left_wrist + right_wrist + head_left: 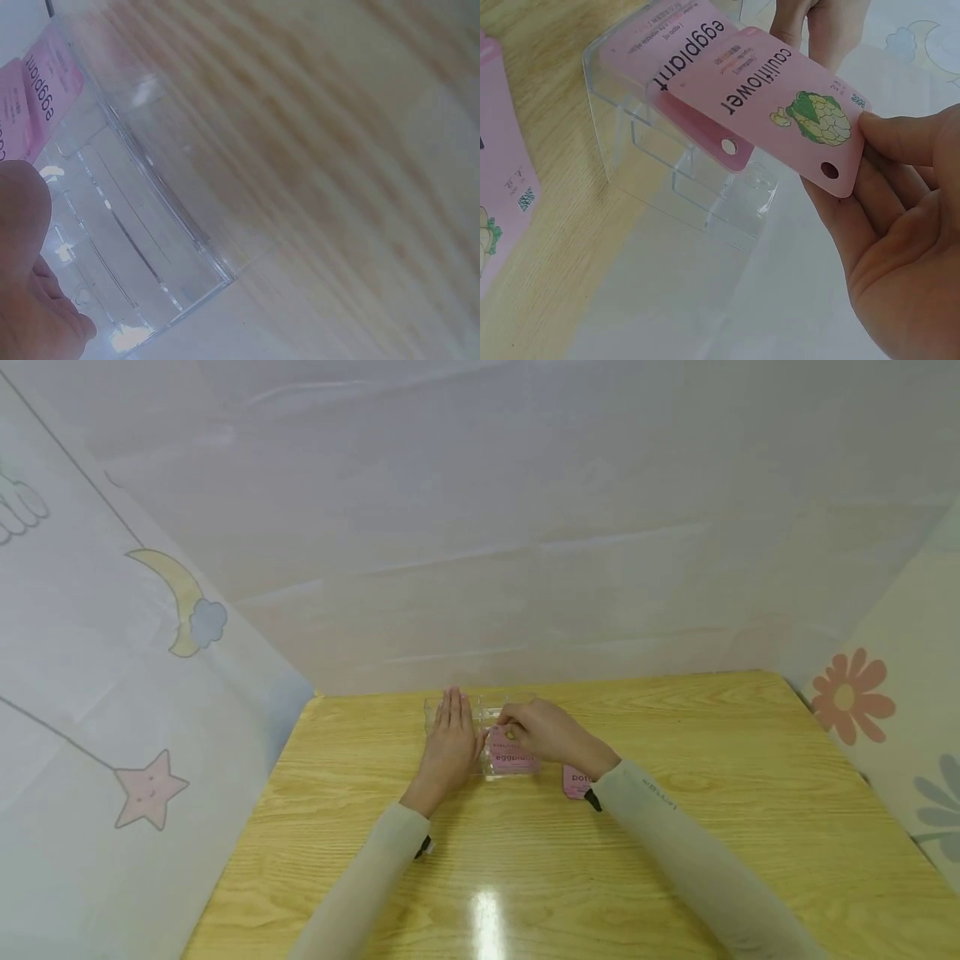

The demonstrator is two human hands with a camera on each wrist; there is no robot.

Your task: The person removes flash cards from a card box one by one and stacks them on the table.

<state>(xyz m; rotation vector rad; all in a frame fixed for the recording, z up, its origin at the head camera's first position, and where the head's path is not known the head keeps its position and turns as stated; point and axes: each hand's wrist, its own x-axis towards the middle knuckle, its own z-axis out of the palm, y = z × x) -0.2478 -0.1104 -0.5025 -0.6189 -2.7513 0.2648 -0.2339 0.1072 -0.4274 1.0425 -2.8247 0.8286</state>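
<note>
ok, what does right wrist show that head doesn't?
Only the right wrist view: the cauliflower card readable, with its picture and punched holes, pinched by the right hand.
Only the head view: the whole wooden table, both sleeves, and the left hand resting flat against the box.
Both: the clear plastic box and the eggplant card.

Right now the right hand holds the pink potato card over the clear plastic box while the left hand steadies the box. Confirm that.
Not quite: the card in the right hand reads cauliflower, not potato, as the right wrist view shows. It is over the clear plastic box, which the left hand steadies.
</note>
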